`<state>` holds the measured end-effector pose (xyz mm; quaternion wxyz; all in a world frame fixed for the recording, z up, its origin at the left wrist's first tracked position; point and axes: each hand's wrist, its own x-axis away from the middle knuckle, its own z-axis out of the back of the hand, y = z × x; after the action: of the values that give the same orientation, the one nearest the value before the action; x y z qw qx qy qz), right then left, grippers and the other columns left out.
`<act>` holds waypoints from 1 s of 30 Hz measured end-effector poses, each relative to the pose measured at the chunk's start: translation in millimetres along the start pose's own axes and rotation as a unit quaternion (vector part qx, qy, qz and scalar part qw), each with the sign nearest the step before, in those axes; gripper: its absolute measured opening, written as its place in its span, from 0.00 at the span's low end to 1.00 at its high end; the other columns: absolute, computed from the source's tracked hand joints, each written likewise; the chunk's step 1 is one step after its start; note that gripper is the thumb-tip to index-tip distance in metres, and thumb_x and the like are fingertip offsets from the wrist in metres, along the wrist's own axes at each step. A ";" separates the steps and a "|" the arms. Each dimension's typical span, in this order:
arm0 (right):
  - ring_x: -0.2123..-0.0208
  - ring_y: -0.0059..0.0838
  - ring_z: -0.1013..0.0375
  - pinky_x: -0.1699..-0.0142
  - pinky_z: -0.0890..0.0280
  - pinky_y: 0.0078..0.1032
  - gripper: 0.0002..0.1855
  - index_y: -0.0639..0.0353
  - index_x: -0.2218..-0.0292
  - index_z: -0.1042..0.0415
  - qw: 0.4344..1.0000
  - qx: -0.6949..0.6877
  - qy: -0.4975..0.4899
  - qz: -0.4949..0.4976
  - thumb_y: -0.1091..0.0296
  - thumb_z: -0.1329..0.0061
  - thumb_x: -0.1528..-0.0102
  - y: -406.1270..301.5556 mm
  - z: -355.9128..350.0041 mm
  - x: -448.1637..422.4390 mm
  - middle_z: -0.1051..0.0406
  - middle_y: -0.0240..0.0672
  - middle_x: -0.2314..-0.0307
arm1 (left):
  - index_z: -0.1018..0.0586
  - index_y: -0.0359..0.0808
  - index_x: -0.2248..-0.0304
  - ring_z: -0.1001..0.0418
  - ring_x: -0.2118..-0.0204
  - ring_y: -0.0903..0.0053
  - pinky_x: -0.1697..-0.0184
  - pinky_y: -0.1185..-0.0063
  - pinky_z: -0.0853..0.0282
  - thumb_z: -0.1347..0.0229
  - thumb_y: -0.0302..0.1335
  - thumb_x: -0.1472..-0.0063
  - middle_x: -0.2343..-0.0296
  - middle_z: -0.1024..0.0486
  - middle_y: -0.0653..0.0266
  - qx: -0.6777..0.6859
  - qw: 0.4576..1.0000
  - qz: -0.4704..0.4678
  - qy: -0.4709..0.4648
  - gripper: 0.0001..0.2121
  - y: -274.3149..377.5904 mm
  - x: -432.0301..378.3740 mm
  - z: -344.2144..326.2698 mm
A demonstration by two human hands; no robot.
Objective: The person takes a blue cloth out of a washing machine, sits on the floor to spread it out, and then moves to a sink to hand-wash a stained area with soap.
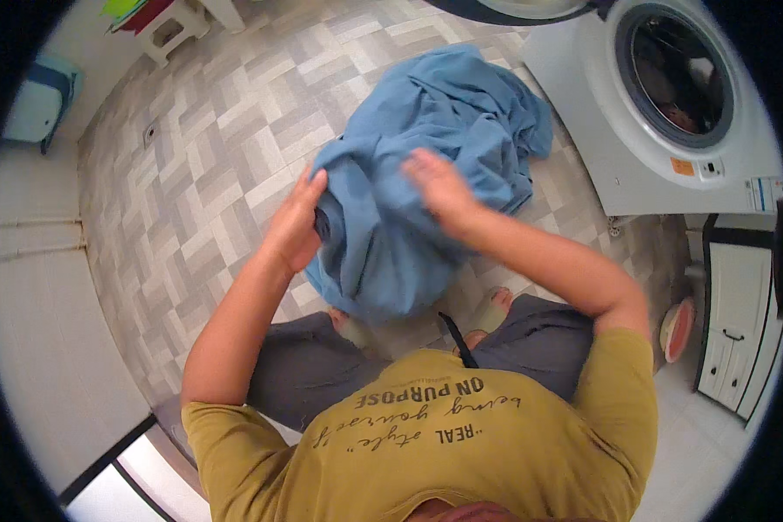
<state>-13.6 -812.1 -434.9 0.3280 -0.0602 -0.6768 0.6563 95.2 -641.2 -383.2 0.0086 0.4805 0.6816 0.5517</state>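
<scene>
A large blue cloth (391, 196) lies bunched on the patterned floor, its near part raised in front of my feet. At its left edge my left hand (300, 218) grips a fold, the thumb on top and the other fingers partly hidden behind the fabric. My right hand (440, 189) is over the middle of the cloth, blurred, with its fingers extended; whether it pinches any fabric cannot be told. The far part of the cloth spreads in loose folds towards the washing machine.
A white front-loading washing machine (600, 130) stands at the upper right with its door open. A white cabinet (734, 326) and a pink-and-white basin (678, 331) are at the right. White stools (173, 32) stand at the upper left, near a blue-and-white plastic tub (39, 104).
</scene>
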 end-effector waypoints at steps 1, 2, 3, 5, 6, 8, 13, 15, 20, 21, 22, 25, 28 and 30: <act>0.49 0.32 0.42 0.45 0.49 0.26 0.28 0.60 0.48 0.42 0.995 0.065 -0.065 0.035 0.54 0.58 0.45 -5.3 -17.4 9.2 0.40 0.41 0.51 | 0.44 0.40 0.46 0.43 0.48 0.72 0.47 0.74 0.46 0.54 0.38 0.40 0.50 0.42 0.62 0.041 0.998 0.035 -0.019 0.25 -10.4 -4.1 5.2; 0.50 0.31 0.40 0.47 0.45 0.27 0.26 0.62 0.48 0.42 0.976 0.143 -0.109 0.126 0.57 0.59 0.44 -1.2 -28.7 12.5 0.39 0.43 0.52 | 0.44 0.40 0.46 0.43 0.48 0.72 0.47 0.74 0.46 0.54 0.38 0.40 0.50 0.42 0.62 0.037 0.998 0.040 -0.028 0.25 -9.8 -2.9 -0.7; 0.53 0.32 0.37 0.50 0.42 0.26 0.24 0.64 0.50 0.41 0.950 0.140 -0.217 0.178 0.62 0.59 0.45 -7.8 -31.9 14.7 0.37 0.45 0.55 | 0.42 0.39 0.47 0.40 0.50 0.73 0.49 0.75 0.43 0.53 0.36 0.41 0.52 0.39 0.61 0.002 0.999 0.052 -0.009 0.24 -7.2 -0.2 -8.2; 0.57 0.30 0.34 0.52 0.40 0.24 0.21 0.64 0.51 0.39 0.926 0.155 -0.250 0.236 0.66 0.57 0.46 -17.3 -30.0 27.6 0.33 0.43 0.58 | 0.40 0.38 0.49 0.37 0.53 0.73 0.51 0.77 0.40 0.51 0.34 0.43 0.54 0.37 0.60 -0.037 0.997 0.066 0.002 0.23 -13.1 -7.1 -2.5; 0.58 0.29 0.33 0.53 0.40 0.24 0.21 0.62 0.53 0.37 0.913 0.102 -0.332 0.215 0.66 0.56 0.47 -27.6 -26.5 26.2 0.32 0.41 0.59 | 0.37 0.37 0.52 0.34 0.56 0.73 0.54 0.77 0.38 0.51 0.31 0.45 0.58 0.34 0.60 -0.056 0.997 0.044 0.031 0.20 -20.9 -11.1 22.5; 0.64 0.24 0.31 0.58 0.37 0.22 0.15 0.60 0.61 0.29 0.902 0.091 -0.358 0.222 0.63 0.53 0.49 -37.3 -5.1 5.4 0.28 0.34 0.67 | 0.32 0.34 0.61 0.30 0.65 0.73 0.61 0.77 0.33 0.54 0.25 0.50 0.68 0.30 0.62 -0.083 0.990 -0.010 0.117 0.14 -21.0 -7.2 26.5; 0.63 0.38 0.31 0.56 0.39 0.30 0.17 0.55 0.59 0.32 0.697 0.556 0.028 0.453 0.60 0.54 0.50 3.2 103.6 -45.8 0.30 0.38 0.68 | 0.29 0.35 0.62 0.30 0.62 0.71 0.57 0.72 0.33 0.55 0.27 0.47 0.66 0.29 0.62 0.056 0.963 -0.135 0.225 0.12 21.7 10.3 75.3; 0.61 0.40 0.32 0.55 0.39 0.32 0.19 0.54 0.56 0.34 0.779 0.567 -0.137 0.227 0.60 0.54 0.50 66.2 116.8 -53.3 0.30 0.40 0.64 | 0.29 0.34 0.61 0.30 0.60 0.71 0.56 0.69 0.33 0.56 0.30 0.45 0.63 0.29 0.60 0.048 0.917 -0.283 0.279 0.13 51.5 15.1 115.2; 0.62 0.37 0.30 0.58 0.37 0.31 0.18 0.56 0.57 0.33 0.779 0.280 -0.542 0.143 0.62 0.54 0.49 84.6 39.3 2.2 0.29 0.41 0.64 | 0.24 0.34 0.72 0.27 0.70 0.69 0.63 0.67 0.29 0.51 0.27 0.49 0.70 0.26 0.60 0.168 0.645 -0.588 0.459 0.07 113.7 69.5 187.6; 0.63 0.36 0.30 0.58 0.37 0.30 0.17 0.56 0.59 0.31 0.764 0.247 -0.577 0.151 0.62 0.54 0.50 86.8 32.0 -0.1 0.29 0.40 0.65 | 0.24 0.34 0.73 0.27 0.71 0.68 0.65 0.66 0.27 0.51 0.24 0.50 0.71 0.26 0.59 0.136 0.538 -0.619 0.556 0.06 116.7 74.3 184.8; 0.64 0.36 0.29 0.59 0.37 0.29 0.16 0.57 0.60 0.30 0.816 0.272 -0.491 0.142 0.62 0.53 0.50 77.1 38.5 -6.8 0.28 0.39 0.67 | 0.25 0.30 0.72 0.27 0.70 0.67 0.66 0.67 0.27 0.53 0.23 0.51 0.69 0.27 0.56 0.081 0.474 -0.641 0.598 0.08 113.6 75.0 187.9; 0.65 0.37 0.29 0.59 0.36 0.29 0.14 0.58 0.63 0.28 0.925 0.313 -0.102 0.191 0.63 0.52 0.52 101.6 94.7 -69.0 0.28 0.39 0.69 | 0.26 0.28 0.69 0.28 0.71 0.71 0.66 0.72 0.28 0.55 0.24 0.48 0.69 0.27 0.59 0.031 0.559 -0.524 0.641 0.10 91.1 54.8 177.3; 0.57 0.44 0.35 0.54 0.38 0.33 0.20 0.59 0.61 0.32 0.878 0.412 0.206 0.127 0.63 0.47 0.56 108.2 157.9 -118.6 0.34 0.49 0.62 | 0.27 0.25 0.66 0.29 0.68 0.73 0.62 0.76 0.32 0.56 0.27 0.46 0.68 0.28 0.59 -0.098 0.753 -0.433 0.485 0.13 62.8 42.3 208.5; 0.56 0.45 0.35 0.54 0.38 0.34 0.21 0.59 0.60 0.32 0.859 0.412 0.279 0.118 0.63 0.46 0.56 119.4 171.7 -136.8 0.35 0.50 0.62 | 0.27 0.26 0.63 0.29 0.66 0.71 0.60 0.77 0.34 0.56 0.30 0.44 0.68 0.27 0.55 -0.321 0.758 -0.361 0.437 0.15 47.5 27.6 211.1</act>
<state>-38.7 -1012.2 -582.5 0.4177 -0.1796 -0.2128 0.8649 225.5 -469.1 -415.3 0.0624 -0.1257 0.5170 0.8444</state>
